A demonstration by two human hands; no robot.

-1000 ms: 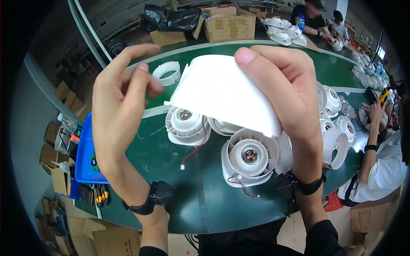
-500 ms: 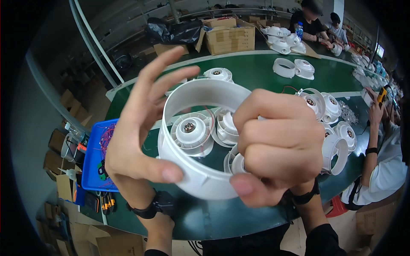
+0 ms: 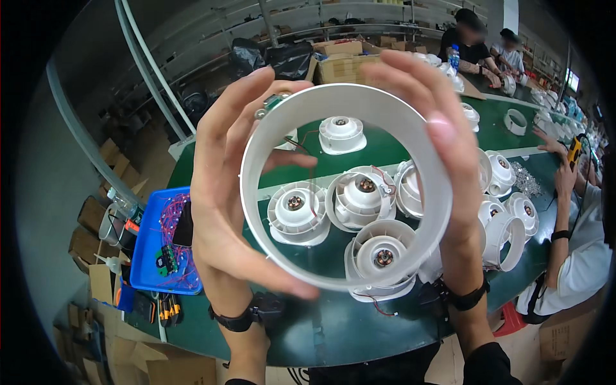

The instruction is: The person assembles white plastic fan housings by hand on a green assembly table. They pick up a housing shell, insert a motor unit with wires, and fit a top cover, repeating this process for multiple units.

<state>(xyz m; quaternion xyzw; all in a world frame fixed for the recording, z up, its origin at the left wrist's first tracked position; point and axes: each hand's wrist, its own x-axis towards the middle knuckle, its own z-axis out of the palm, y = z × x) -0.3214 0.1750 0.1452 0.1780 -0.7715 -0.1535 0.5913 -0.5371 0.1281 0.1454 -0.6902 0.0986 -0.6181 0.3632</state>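
A white plastic ring is raised in front of me, its round opening facing me. My left hand grips its left side, with the thumb along the lower rim. The right side of the ring is in my right hand; some of those fingers are smeared by motion. At the ring's upper left, by my left fingertips, is a small green circuit board; how it is attached is hidden. Through the opening I see white fan housings with motors, among them one housing at left and another housing nearer me.
To my left lies a blue tray of red wires and green boards, with yellow-handled tools beside it. More white housings and a pile of small metal parts are at right. A co-worker's hand is near a yellow tool.
The ring has been raised and turned so its opening faces me. My right hand has gone from a closed fist at its right side to longer, spread fingers along the rim.
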